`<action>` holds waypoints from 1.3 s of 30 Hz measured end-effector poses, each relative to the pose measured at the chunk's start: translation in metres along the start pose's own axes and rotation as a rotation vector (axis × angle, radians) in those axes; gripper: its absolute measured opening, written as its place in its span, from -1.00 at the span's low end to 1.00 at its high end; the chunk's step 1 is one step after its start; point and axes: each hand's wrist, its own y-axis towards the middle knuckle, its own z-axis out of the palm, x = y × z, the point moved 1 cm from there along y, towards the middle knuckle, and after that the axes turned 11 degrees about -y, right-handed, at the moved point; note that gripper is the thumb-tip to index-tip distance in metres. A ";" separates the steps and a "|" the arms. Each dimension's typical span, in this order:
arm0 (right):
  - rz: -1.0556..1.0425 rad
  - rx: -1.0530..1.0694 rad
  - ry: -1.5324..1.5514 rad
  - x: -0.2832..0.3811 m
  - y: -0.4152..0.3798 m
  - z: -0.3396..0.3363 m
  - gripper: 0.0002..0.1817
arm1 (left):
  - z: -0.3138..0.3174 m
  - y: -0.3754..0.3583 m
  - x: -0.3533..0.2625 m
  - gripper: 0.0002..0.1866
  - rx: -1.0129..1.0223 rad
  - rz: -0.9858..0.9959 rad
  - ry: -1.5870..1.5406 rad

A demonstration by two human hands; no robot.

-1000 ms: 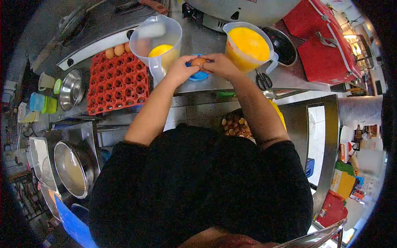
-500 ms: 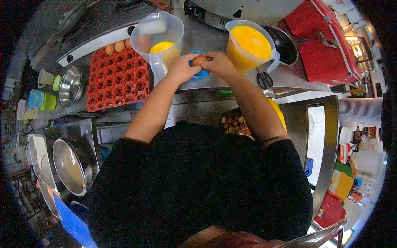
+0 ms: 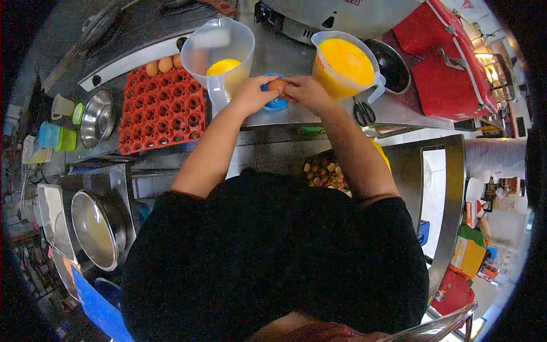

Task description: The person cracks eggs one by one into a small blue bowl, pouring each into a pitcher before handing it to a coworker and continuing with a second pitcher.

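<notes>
A brown egg is held between my two hands, over a small blue bowl on the metal counter. My left hand grips the egg from the left, and my right hand has its fingertips on the egg's right side. Left of the hands stands a clear plastic jug with some yellow egg at the bottom. To their right, a second jug is filled high with yellow egg liquid. What lies inside the blue bowl is mostly hidden by the hands.
A red egg tray holds a few brown eggs at its far edge. Beside it is a steel bowl. Scissors, a dark pan and a red bag lie to the right. Eggshells fill a container below the counter.
Both hands stay at the blue bowl with the egg between them. The right hand has shifted very slightly, and the view has moved a little.
</notes>
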 end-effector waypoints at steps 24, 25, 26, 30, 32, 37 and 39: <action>-0.056 -0.226 -0.443 0.010 -0.002 0.007 -0.50 | 0.002 0.000 -0.006 -0.59 0.063 -0.016 -0.106; -0.052 -0.238 -0.471 0.009 -0.001 0.007 -0.50 | 0.002 0.000 -0.008 -0.58 0.071 -0.034 -0.097; -0.050 -0.249 -0.498 0.007 0.001 0.008 -0.50 | 0.001 0.000 -0.007 -0.58 0.057 -0.025 -0.054; -0.066 -0.312 -0.479 -0.002 0.007 0.015 -0.51 | 0.001 0.003 0.007 -0.57 0.031 -0.006 0.046; -0.073 -0.336 -0.537 0.001 0.006 0.016 -0.52 | 0.002 0.004 0.010 -0.57 0.029 0.005 0.000; -0.063 -0.334 -0.520 0.005 0.003 0.018 -0.54 | 0.001 0.002 0.006 -0.58 0.034 -0.056 -0.030; -0.064 -0.333 -0.529 0.005 0.004 0.018 -0.55 | 0.001 0.002 0.001 -0.58 0.031 -0.039 -0.041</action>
